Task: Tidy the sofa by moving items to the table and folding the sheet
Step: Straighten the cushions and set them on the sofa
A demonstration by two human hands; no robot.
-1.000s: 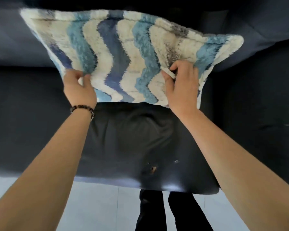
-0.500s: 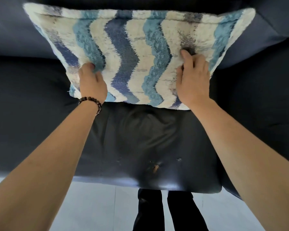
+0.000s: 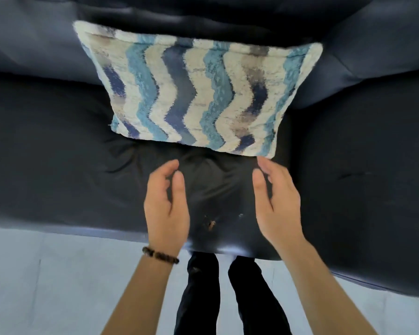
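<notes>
The cushion leans against the sofa backrest, its near edge on the seat, so it stands propped on its own. The left hand and right hand hover just near of it, fingers apart and loose, holding nothing. No sheet or tabletop shows.

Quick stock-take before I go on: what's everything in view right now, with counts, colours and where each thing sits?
Cushion: 1, white with blue and teal wavy stripes, on the seat, leaning against the sofa back.
Sofa: 1, dark navy, fills the upper view.
Worn spot: 1, brownish, front of the middle seat.
Floor: light grey, below the sofa's front edge.
Bracelet: 1, dark beads, left wrist.
Legs: 2, dark trousers, bottom centre.
Left hand: 1, empty, over the seat.
Right hand: 1, empty, fingertips near the cushion's lower right corner.
</notes>
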